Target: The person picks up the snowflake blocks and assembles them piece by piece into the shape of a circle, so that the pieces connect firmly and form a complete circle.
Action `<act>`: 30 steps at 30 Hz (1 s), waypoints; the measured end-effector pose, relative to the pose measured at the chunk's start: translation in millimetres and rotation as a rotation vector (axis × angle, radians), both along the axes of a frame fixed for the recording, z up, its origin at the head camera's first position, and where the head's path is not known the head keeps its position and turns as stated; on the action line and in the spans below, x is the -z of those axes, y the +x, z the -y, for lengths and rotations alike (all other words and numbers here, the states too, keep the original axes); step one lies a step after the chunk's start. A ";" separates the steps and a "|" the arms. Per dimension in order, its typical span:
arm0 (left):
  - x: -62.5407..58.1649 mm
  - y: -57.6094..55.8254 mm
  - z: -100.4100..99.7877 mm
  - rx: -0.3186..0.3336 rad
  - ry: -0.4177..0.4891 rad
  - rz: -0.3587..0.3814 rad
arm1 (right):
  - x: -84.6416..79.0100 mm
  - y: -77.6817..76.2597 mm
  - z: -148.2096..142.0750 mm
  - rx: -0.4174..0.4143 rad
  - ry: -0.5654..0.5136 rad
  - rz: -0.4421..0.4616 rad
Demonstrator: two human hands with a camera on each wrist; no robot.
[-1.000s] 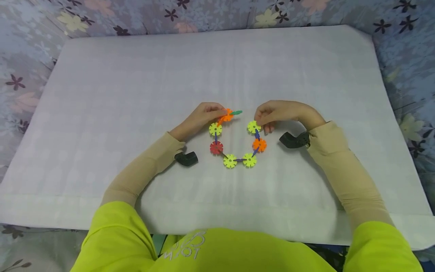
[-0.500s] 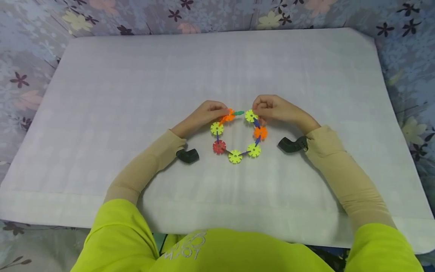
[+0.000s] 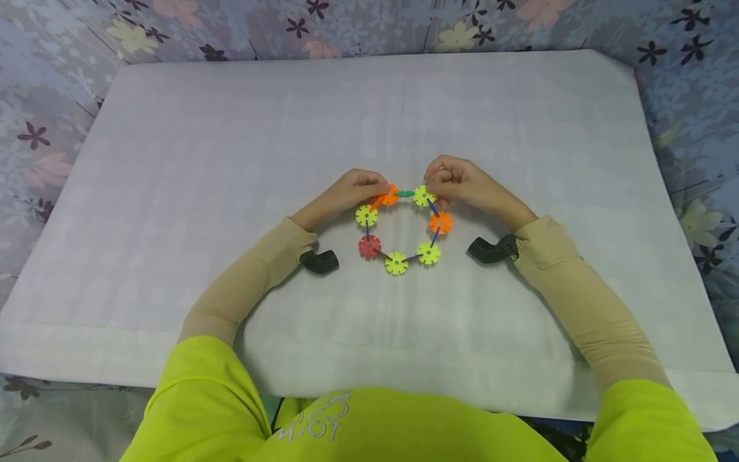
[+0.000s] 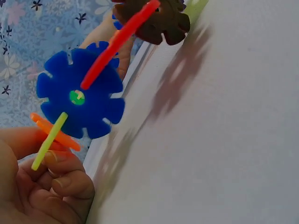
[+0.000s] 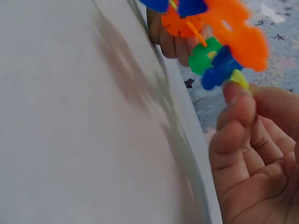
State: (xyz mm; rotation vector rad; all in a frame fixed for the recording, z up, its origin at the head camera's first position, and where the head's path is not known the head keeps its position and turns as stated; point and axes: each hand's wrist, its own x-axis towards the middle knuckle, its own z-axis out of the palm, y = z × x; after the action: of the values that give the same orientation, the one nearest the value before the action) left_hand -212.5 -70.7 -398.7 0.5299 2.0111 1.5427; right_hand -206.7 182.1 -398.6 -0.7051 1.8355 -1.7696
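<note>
A ring of slotted snowflake discs (image 3: 396,264) hangs or lies between the hands, flat discs alternating with edge-on ones. At its far left, the left hand (image 3: 352,191) pinches an orange disc (image 3: 392,195). Opposite, the right hand (image 3: 464,183) pinches a yellow disc (image 3: 424,196). A green disc (image 3: 406,194), seen edge-on, bridges these two; how deep its slots sit cannot be told. In the left wrist view, a blue disc (image 4: 77,88) is close to the left fingertips. In the right wrist view, the right thumb and finger pinch a yellow disc (image 5: 239,78), beside a blurred orange disc (image 5: 238,35).
A white-covered table (image 3: 231,141) spreads beneath the hands. Patterned flowered cloth (image 3: 358,29) stands behind it and at both sides. Black curved mounts (image 3: 491,249) stick out below each beige sleeve.
The right hand has moved up and left with the yellow disc, which now meets the green disc's free end. The chain's gap has closed into a ring. The left hand has stayed almost still.
</note>
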 end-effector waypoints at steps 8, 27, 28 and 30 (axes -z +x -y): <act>1.9 -0.2 0.5 -0.001 0.043 -0.007 | 6.0 -1.0 -0.2 0.024 -0.031 0.034; 3.4 6.0 0.8 -0.062 0.029 -0.054 | 9.2 8.2 10.0 0.130 -0.114 0.047; 3.4 6.1 1.0 -0.061 0.031 -0.054 | 9.0 8.3 10.5 0.132 -0.117 0.045; 2.6 6.2 1.3 -0.061 0.026 -0.053 | 8.7 8.3 11.3 0.133 -0.128 0.044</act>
State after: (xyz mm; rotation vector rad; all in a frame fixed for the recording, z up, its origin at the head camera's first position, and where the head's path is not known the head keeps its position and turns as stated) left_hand -206.3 -72.0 -401.3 0.5293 2.0678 1.6089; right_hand -198.4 170.8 -407.3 -0.5989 1.7890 -1.9862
